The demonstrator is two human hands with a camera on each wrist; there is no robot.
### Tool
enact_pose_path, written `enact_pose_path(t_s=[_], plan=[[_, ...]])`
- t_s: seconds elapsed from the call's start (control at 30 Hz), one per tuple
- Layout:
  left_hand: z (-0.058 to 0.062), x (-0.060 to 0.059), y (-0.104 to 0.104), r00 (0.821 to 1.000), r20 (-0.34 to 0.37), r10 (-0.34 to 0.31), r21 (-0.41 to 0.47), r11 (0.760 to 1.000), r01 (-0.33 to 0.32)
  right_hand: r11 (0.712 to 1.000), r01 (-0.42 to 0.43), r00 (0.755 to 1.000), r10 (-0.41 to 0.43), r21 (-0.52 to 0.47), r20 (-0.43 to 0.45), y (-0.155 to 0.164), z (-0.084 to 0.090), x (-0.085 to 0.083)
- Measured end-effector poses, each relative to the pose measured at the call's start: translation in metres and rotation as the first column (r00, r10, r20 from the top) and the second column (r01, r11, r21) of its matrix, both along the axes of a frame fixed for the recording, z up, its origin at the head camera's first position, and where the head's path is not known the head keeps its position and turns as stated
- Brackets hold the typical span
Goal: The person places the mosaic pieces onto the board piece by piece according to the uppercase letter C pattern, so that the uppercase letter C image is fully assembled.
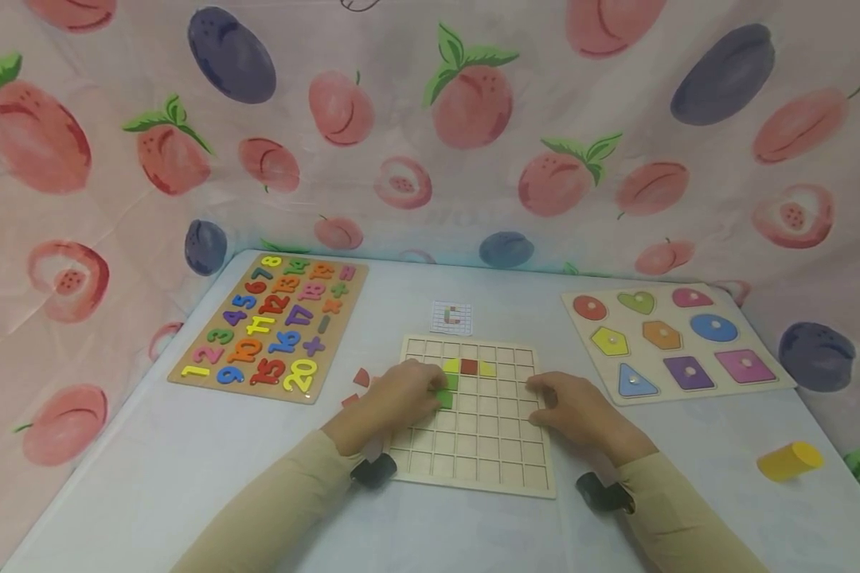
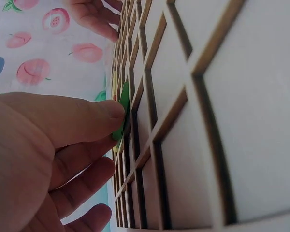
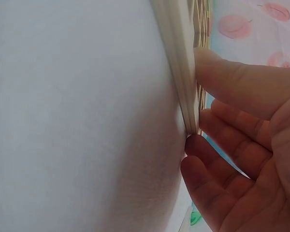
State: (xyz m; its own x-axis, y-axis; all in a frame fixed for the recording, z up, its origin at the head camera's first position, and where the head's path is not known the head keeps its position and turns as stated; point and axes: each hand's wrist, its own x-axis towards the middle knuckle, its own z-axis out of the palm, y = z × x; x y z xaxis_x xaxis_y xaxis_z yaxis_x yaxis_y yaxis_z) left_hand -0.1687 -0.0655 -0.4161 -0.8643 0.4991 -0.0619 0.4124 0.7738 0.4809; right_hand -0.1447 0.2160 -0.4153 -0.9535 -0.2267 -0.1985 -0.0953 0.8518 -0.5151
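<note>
A wooden grid board (image 1: pixel 490 450) lies on the table in front of me. Near its top row sit a red square tile (image 1: pixel 469 367) and two yellow tiles (image 1: pixel 487 368), one on each side of the red. Below the left yellow tile is a green tile (image 1: pixel 452 382). My left hand (image 1: pixel 404 394) pinches another green tile (image 1: pixel 444 399) just under it; in the left wrist view, thumb and forefinger hold this green tile (image 2: pixel 123 113) at the grid. My right hand (image 3: pixel 246 130) rests at the board's right edge, thumb and fingertips touching it, fingers loosely bent.
A small pattern card (image 1: pixel 451 317) lies behind the board. Loose red pieces (image 1: pixel 361 377) are partly hidden by the left forearm. A number puzzle (image 1: pixel 258 330) stands left, a shape puzzle (image 1: pixel 677 342) right, and a yellow cylinder (image 1: pixel 788 461) lies at the front right.
</note>
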Motion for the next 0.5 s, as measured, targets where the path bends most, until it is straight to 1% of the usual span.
enact_pose_path(t_s=[0.3, 0.5], plan=[[-0.0027, -0.0011, 0.0027, 0.999, -0.028, -0.023, -0.001, 1.000, 0.023, 1.000, -0.006, 1.000, 0.006, -0.006, -0.003, 0.0007, 0.0007, 0.0002], [-0.0034, -0.0014, 0.0043, 1.000, -0.021, -0.022, -0.006, 1.000, 0.022, 1.000, -0.004, 1.000, 0.004, -0.017, -0.003, 0.0008, 0.0009, 0.0006]])
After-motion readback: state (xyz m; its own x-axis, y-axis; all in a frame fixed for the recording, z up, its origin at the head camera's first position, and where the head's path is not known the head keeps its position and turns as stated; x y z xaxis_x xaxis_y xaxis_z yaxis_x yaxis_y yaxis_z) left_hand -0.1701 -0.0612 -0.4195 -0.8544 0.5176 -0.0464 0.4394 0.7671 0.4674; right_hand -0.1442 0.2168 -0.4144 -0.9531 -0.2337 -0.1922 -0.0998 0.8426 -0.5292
